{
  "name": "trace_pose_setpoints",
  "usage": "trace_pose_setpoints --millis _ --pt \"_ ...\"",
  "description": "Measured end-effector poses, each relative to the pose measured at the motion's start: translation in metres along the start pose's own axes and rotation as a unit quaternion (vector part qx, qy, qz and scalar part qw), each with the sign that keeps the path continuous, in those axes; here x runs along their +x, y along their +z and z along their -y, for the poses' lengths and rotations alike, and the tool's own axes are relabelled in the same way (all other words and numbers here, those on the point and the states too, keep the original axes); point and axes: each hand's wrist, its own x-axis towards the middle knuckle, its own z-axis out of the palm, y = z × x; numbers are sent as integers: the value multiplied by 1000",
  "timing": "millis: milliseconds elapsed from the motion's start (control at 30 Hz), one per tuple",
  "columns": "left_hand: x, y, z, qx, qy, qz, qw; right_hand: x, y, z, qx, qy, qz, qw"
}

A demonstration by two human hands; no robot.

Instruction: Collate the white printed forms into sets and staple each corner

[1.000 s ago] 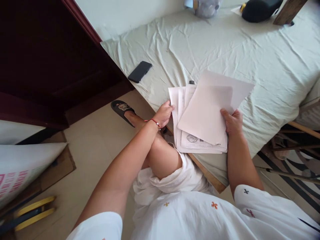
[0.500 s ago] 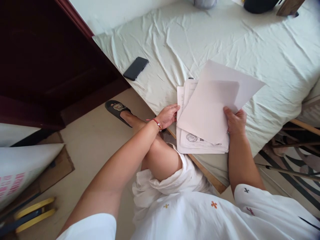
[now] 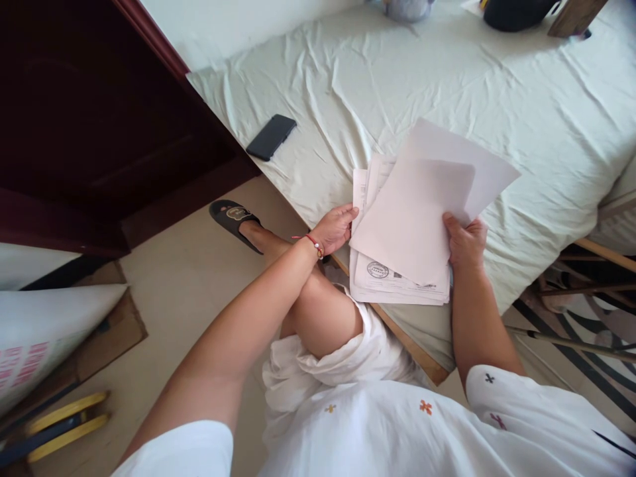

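Left hand (image 3: 336, 228) has edged in toward the stack of papers (image 3: 365, 288), whose margins on that side, fanned wider a second ago, lie closer together; the right hand (image 3: 466, 244) has hardly shifted. Nearest come the white shirt (image 3: 377, 430) and one bare knee (image 3: 328, 318), then the stack, held between the two hands at the near edge of the cloth-covered surface (image 3: 536, 119); I can't tell whether it rests there. The left fingertips pinch its left margin. On the right side the grip is firm, thumb laid over a tilted blank sheet (image 3: 412, 212), fingers hidden beneath. That sheet sits askew on top, leaving a round stamp (image 3: 377, 269) showing below it. I'd judge that evening up the edges is the step in hand. Getting the top sheet straight would call for easing the right thumb while the left fingertips steady the rest, or pages might slip. Past the papers lies a dark phone (image 3: 271, 137), well apart from both hands; farther off stand a greyish thing (image 3: 408, 8) and a black object (image 3: 514, 13), only partly in view
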Motion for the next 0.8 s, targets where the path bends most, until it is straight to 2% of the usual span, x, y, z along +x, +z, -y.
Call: trace_pose_setpoints --millis 300,533,800 --pt "4 5 0 -5 4 -4 1000 1 1 -1 -15 2 -10 1000" --pt "9 -1 5 6 21 7 1000 2 0 -4 2 7 -10 1000" --pt "12 4 6 6 35 -1 999 3 0 -3 23 11 -22 999"
